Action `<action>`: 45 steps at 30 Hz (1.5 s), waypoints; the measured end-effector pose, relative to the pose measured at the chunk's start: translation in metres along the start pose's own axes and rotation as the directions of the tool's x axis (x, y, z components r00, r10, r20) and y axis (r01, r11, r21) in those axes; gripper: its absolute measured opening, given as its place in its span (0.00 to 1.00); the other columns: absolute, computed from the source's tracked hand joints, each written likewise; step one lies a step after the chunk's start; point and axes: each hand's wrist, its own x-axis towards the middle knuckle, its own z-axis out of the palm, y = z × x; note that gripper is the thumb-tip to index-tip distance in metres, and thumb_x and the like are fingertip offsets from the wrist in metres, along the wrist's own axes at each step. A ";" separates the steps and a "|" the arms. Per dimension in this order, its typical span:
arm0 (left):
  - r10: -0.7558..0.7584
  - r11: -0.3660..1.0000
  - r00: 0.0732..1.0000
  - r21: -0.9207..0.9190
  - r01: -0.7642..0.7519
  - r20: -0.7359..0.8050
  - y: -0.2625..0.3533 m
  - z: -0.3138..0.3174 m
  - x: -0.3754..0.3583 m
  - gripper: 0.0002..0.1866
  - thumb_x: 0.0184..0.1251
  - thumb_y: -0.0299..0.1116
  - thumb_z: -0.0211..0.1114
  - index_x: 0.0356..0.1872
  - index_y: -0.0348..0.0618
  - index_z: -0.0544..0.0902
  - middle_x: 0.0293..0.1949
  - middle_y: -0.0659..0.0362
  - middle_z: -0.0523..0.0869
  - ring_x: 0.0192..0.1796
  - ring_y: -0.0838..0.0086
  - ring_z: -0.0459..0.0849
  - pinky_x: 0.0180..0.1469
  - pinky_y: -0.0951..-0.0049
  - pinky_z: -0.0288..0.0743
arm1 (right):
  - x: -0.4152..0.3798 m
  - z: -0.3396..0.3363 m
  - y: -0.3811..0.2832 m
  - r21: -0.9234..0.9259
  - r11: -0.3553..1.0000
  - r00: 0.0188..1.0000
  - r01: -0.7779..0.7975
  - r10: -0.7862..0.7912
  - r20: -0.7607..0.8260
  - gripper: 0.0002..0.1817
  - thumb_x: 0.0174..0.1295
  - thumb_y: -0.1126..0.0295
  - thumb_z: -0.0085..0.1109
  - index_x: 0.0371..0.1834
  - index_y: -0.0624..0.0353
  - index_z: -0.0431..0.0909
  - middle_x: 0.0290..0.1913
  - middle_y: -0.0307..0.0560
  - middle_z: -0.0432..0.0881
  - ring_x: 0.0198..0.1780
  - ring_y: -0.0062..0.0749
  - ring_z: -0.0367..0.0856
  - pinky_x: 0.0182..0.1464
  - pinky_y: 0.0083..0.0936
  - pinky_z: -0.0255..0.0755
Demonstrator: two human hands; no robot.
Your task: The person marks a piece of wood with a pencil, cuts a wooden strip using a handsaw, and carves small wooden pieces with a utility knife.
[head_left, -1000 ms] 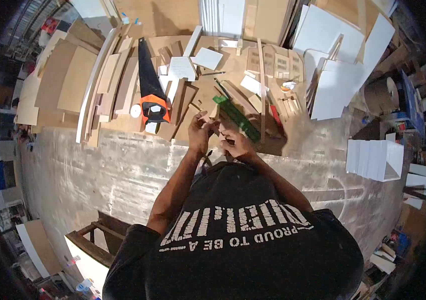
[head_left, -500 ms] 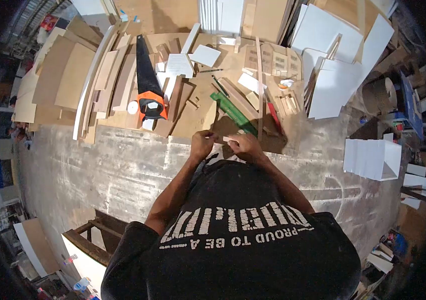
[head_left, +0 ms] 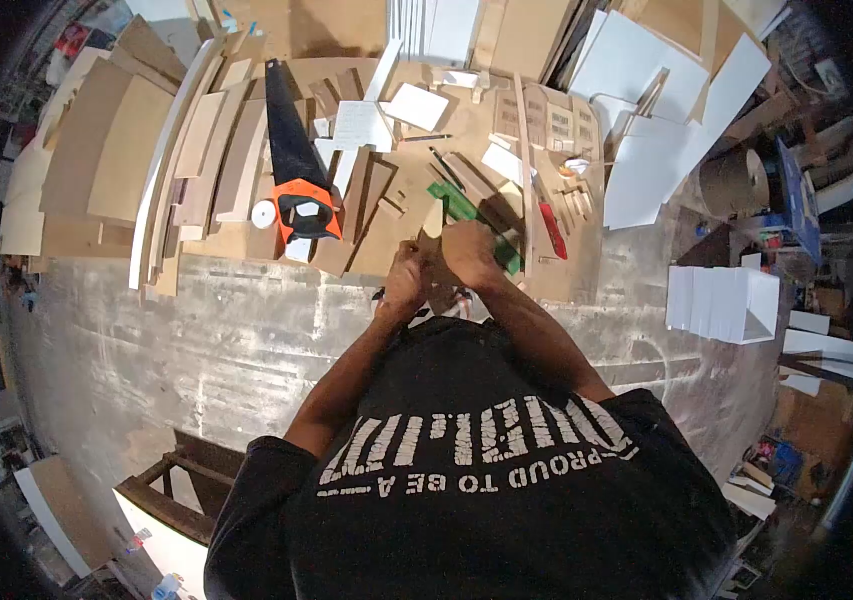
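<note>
Lying aslant near table's [head_left: 376,256] front edge: green tool [head_left: 459,203], long axis far left to near right. Person's right hand [head_left: 470,250] nearer, overlapping tool in view, fingers curled, grip unclear. Left hand [head_left: 406,282] nearer edge, fingers bent, contents hidden. Pale piece [head_left: 434,218] just beyond hands.

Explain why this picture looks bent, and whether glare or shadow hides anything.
Head view: strong wide-angle distortion bows the long white strip, and the corners fall to black; head view: pale glare streaks the grey floor; head view: dark shadow between left hand and right hand obscures their fingertips.
</note>
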 end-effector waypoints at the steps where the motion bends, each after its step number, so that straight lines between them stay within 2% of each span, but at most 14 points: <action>1: 0.038 0.999 0.999 -0.029 -0.038 -0.005 -0.007 0.004 -0.001 0.20 0.51 0.29 0.69 0.48 0.39 0.82 0.48 0.42 0.79 0.58 0.45 0.74 0.58 0.54 0.73 | 0.005 -0.001 0.002 0.034 0.999 1.000 -0.009 0.009 0.024 0.11 0.57 0.67 0.57 0.32 0.60 0.88 0.35 0.58 0.87 0.39 0.49 0.89 0.40 0.42 0.82; 7: 0.039 0.989 0.996 -0.146 -0.027 0.079 -0.037 0.009 0.011 0.20 0.54 0.27 0.67 0.49 0.31 0.82 0.48 0.36 0.83 0.52 0.46 0.83 0.55 0.56 0.78 | -0.009 -0.040 0.059 0.203 0.979 0.985 -0.037 0.001 0.174 0.13 0.57 0.64 0.58 0.37 0.62 0.86 0.36 0.60 0.86 0.40 0.51 0.87 0.42 0.42 0.79; 9: -0.051 0.975 0.991 -0.209 0.075 0.120 -0.022 -0.011 0.010 0.19 0.57 0.26 0.66 0.50 0.29 0.82 0.50 0.36 0.83 0.51 0.49 0.85 0.55 0.58 0.79 | -0.018 -0.013 0.090 0.414 0.905 0.990 0.095 -0.128 0.054 0.14 0.61 0.63 0.59 0.40 0.63 0.84 0.38 0.55 0.85 0.40 0.43 0.85 0.42 0.36 0.76; 10: -0.120 0.955 0.979 -0.252 0.159 0.164 -0.010 -0.027 0.011 0.19 0.59 0.27 0.65 0.51 0.28 0.81 0.50 0.36 0.84 0.50 0.51 0.86 0.54 0.60 0.79 | -0.026 -0.001 0.094 0.515 0.843 0.984 0.157 -0.176 -0.012 0.15 0.63 0.62 0.60 0.42 0.63 0.83 0.38 0.53 0.85 0.40 0.39 0.84 0.42 0.33 0.75; 12: -0.206 0.910 0.961 -0.325 0.257 0.184 -0.017 -0.024 0.012 0.17 0.68 0.30 0.63 0.54 0.30 0.81 0.49 0.43 0.87 0.47 0.59 0.88 0.49 0.63 0.82 | -0.047 0.009 0.087 0.900 0.436 0.976 0.023 -0.205 0.075 0.15 0.66 0.61 0.60 0.46 0.63 0.81 0.39 0.46 0.83 0.41 0.31 0.80 0.43 0.28 0.72; 13: -0.277 0.726 0.919 -0.565 0.392 0.282 -0.016 -0.024 0.014 0.16 0.69 0.31 0.63 0.53 0.30 0.82 0.48 0.45 0.87 0.47 0.59 0.88 0.49 0.63 0.82 | -0.056 0.011 0.082 0.983 0.172 0.967 -0.065 -0.233 0.104 0.16 0.68 0.61 0.60 0.47 0.63 0.80 0.40 0.43 0.82 0.41 0.26 0.78 0.43 0.25 0.71; 15: -0.312 0.149 0.800 -0.806 0.573 0.512 -0.014 -0.028 0.018 0.15 0.70 0.32 0.64 0.51 0.31 0.83 0.45 0.49 0.88 0.48 0.60 0.88 0.49 0.64 0.82 | -0.064 0.013 0.070 0.958 0.282 0.985 -0.054 -0.140 0.097 0.15 0.70 0.63 0.60 0.50 0.65 0.81 0.36 0.38 0.80 0.38 0.21 0.74 0.40 0.23 0.71; 16: -0.336 0.118 0.797 -0.817 0.565 0.502 -0.007 -0.029 0.019 0.12 0.71 0.31 0.64 0.48 0.31 0.84 0.41 0.52 0.88 0.44 0.64 0.88 0.48 0.66 0.83 | -0.066 0.012 0.064 0.965 0.255 0.986 -0.065 -0.131 0.101 0.16 0.69 0.63 0.60 0.51 0.65 0.81 0.35 0.39 0.80 0.37 0.21 0.75 0.40 0.24 0.71; 20: -0.341 0.427 0.888 -0.791 0.438 0.307 -0.022 -0.016 0.016 0.07 0.71 0.27 0.64 0.43 0.33 0.84 0.36 0.55 0.88 0.36 0.72 0.87 0.42 0.70 0.84 | -0.063 0.034 0.056 0.958 0.286 0.997 -0.036 -0.055 0.054 0.18 0.66 0.66 0.61 0.54 0.67 0.81 0.37 0.43 0.83 0.37 0.22 0.77 0.41 0.24 0.74; 27: -0.461 0.570 0.872 -0.697 0.434 0.165 -0.032 -0.016 0.005 0.12 0.65 0.27 0.67 0.45 0.29 0.84 0.39 0.52 0.89 0.38 0.71 0.88 0.43 0.73 0.83 | -0.053 0.049 0.050 0.957 0.284 0.998 -0.064 0.013 0.064 0.16 0.64 0.68 0.62 0.51 0.66 0.83 0.37 0.44 0.86 0.37 0.24 0.81 0.43 0.26 0.76; 33: -0.409 0.832 0.912 -0.426 0.356 -0.038 -0.029 -0.019 -0.005 0.11 0.63 0.24 0.67 0.45 0.30 0.85 0.39 0.54 0.89 0.41 0.71 0.86 0.47 0.73 0.80 | -0.037 0.085 0.057 0.875 0.460 0.989 0.149 -0.046 -0.144 0.18 0.59 0.64 0.61 0.45 0.68 0.84 0.44 0.57 0.87 0.47 0.44 0.87 0.53 0.31 0.77; 39: -0.535 0.688 0.844 -0.570 0.448 0.018 -0.031 -0.017 -0.016 0.14 0.62 0.24 0.67 0.49 0.34 0.84 0.40 0.54 0.88 0.41 0.70 0.86 0.48 0.72 0.80 | -0.043 0.077 0.059 0.889 0.430 0.987 0.157 -0.047 -0.152 0.19 0.58 0.66 0.60 0.48 0.67 0.83 0.44 0.59 0.86 0.47 0.46 0.86 0.53 0.34 0.77; 42: -0.305 0.912 0.930 -0.343 0.224 -0.204 -0.033 -0.011 -0.019 0.21 0.59 0.22 0.66 0.55 0.31 0.80 0.44 0.48 0.87 0.43 0.66 0.88 0.47 0.69 0.82 | -0.044 0.081 0.058 0.899 0.409 0.987 0.157 -0.047 -0.152 0.19 0.57 0.66 0.61 0.48 0.66 0.83 0.44 0.61 0.86 0.46 0.49 0.86 0.53 0.36 0.77; 45: -0.262 0.931 0.951 -0.305 0.203 -0.166 -0.026 -0.009 -0.019 0.21 0.59 0.22 0.66 0.55 0.30 0.80 0.45 0.46 0.86 0.45 0.64 0.88 0.49 0.68 0.82 | -0.038 0.094 0.059 0.861 0.463 0.976 0.212 -0.055 -0.211 0.18 0.57 0.67 0.64 0.47 0.69 0.82 0.46 0.60 0.86 0.47 0.43 0.87 0.51 0.32 0.78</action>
